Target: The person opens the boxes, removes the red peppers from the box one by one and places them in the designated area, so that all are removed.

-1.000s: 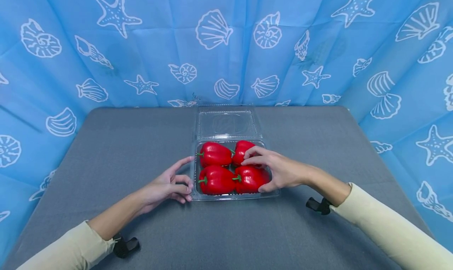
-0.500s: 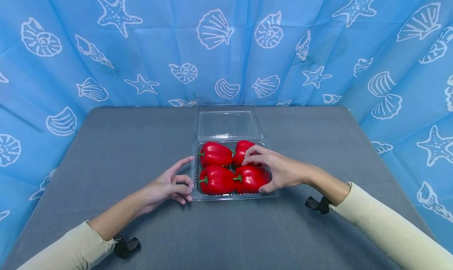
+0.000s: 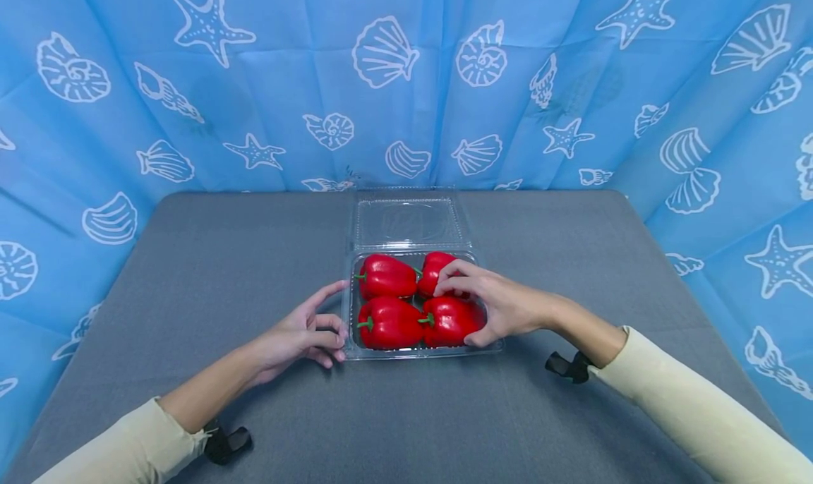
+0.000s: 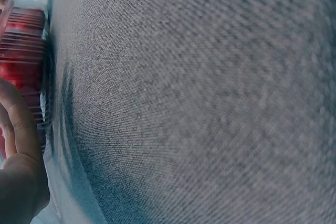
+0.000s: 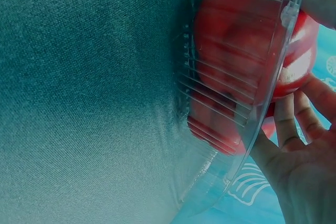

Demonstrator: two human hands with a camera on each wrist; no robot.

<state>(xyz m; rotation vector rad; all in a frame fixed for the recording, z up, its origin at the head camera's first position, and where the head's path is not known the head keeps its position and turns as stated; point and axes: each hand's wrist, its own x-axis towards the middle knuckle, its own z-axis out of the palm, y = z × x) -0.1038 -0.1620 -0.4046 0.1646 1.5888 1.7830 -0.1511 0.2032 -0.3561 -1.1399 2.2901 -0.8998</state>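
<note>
Almost no shift is seen since a second ago, so the work seems paused. The near-right pepper is gripped by the right hand, inside the clear box. Its left edge is touched by the left hand, fingers relaxed. The ribbed right wall is shown plainly only from the right wrist.

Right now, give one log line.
left hand: touching clear plastic hinged container | right hand: gripping near-right red bell pepper | lid: open
</note>
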